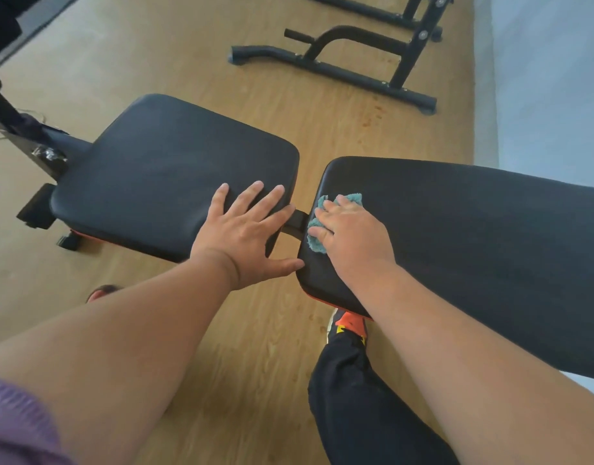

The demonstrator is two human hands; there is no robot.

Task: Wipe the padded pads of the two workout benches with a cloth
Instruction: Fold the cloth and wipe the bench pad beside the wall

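Over a wooden floor, the left hand lies flat and open, fingers spread, on the near right corner of the seat pad, its thumb reaching across the gap to touch the back pad. The right hand presses palm down on a teal cloth, fingers closed over it, at the back pad's left end. The cloth is crumpled, showing around the fingers. Both pads are black, with an orange edge underneath.

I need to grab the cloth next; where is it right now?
The teal cloth lies under the right hand, on the right pad's near-left end beside the gap.
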